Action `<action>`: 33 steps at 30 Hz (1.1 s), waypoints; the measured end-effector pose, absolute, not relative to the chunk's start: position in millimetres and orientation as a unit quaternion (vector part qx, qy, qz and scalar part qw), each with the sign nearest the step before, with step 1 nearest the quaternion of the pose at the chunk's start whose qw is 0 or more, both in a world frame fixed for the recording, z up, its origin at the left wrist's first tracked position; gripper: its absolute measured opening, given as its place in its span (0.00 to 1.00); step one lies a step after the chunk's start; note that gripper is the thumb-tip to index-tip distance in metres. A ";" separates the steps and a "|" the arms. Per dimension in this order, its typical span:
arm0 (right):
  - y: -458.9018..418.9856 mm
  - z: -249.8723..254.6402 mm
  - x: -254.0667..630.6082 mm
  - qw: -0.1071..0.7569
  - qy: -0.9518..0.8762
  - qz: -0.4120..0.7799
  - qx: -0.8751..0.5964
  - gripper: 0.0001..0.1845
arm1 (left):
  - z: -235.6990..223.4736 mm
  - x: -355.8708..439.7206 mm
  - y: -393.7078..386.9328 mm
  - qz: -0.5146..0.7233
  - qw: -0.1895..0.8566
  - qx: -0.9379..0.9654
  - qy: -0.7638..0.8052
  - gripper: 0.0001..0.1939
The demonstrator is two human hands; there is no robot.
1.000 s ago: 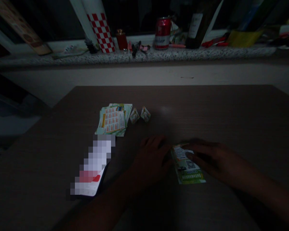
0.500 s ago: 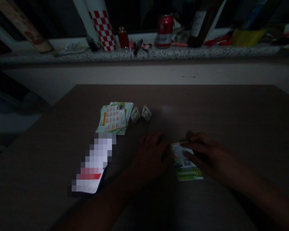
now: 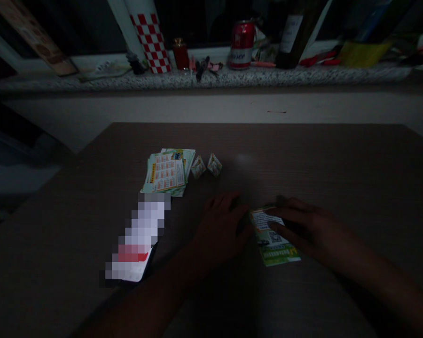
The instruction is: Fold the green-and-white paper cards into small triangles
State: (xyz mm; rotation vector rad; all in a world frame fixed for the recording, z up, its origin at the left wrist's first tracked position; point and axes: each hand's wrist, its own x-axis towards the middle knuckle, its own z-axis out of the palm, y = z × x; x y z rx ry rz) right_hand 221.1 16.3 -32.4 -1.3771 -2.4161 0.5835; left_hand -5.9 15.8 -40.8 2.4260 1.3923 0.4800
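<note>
the small printed card (image 3: 278, 241) lies flat under the fingertips of the right hand (image 3: 308, 220), its near end, green and bare, reaching toward the wearer. it should be very light, thin and bendy, quick to skid on the smooth table (image 3: 320, 295) and easy to crease or tear, so a soft press suits it better than a squeeze. a second edge peeps out along its left side, so it may be folded or doubled. best holds: the long sides, or the free near end short of the right thumb.

the right thumb and forefinger are a little parted, both tips resting on the card's face. the left hand (image 3: 223, 230) is palm down with fingers bent, its thumb side at the card's left edge; in this dim light i can't tell whether it pinches that edge.

beyond the left fingertips sit 2 small folded papers (image 3: 198, 167) (image 3: 215, 165), and to their left a loose stack of cards (image 3: 167, 174). left of the left hand lies a lit phone (image 3: 138, 271). farthest from both hands, the sill (image 3: 261, 79) bears a red can (image 3: 241, 45).
</note>
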 end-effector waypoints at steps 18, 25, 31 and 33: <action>14.4 -26.4 220.1 0.142 -0.838 0.249 -0.464 0.17 | -47.8 -6.7 17.9 0.191 0.150 0.817 0.523 0.18; 15.2 -21.6 217.7 0.131 -0.838 0.244 -0.469 0.15 | -45.0 -1.8 19.4 0.177 0.137 0.810 0.542 0.16; 14.4 -21.1 216.5 0.139 -0.844 0.229 -0.465 0.12 | -45.0 -1.0 20.0 0.173 0.133 0.809 0.546 0.16; 13.8 -21.0 216.4 0.134 -0.843 0.225 -0.469 0.11 | -45.2 -0.9 19.9 0.172 0.132 0.809 0.547 0.16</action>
